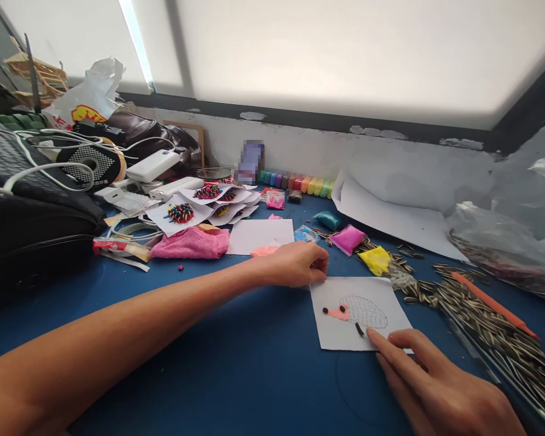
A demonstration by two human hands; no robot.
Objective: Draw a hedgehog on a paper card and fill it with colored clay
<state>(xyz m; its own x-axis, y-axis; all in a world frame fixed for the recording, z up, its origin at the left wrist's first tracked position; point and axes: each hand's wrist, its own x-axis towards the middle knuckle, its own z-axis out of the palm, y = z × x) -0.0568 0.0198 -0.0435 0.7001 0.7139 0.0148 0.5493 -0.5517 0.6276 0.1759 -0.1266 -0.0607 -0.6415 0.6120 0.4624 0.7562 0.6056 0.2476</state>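
Observation:
A white sheet [331, 339] carries a drawn hedgehog with a scribbled oval body and a face filled in pink clay. Small black clay balls form its nose [325, 310] and eye [342, 309]. Under the body lies a short black clay strip [360, 329]. My right hand [440, 381] has its fingers stretched out, the index fingertip touching the paper just right of that strip. At the sheet's upper left corner my left hand [297, 264] is closed, fingers curled; whatever they may hold is hidden.
Sunflower seeds [504, 339] with an orange tool [495, 306] are heaped at right. Yellow [375, 261], magenta [348, 240] and teal [327, 219] clay packets lie behind the sheet. Finished seed pictures [180, 214], a pink cloth [191, 243] and a black bag [31, 242] are on the left.

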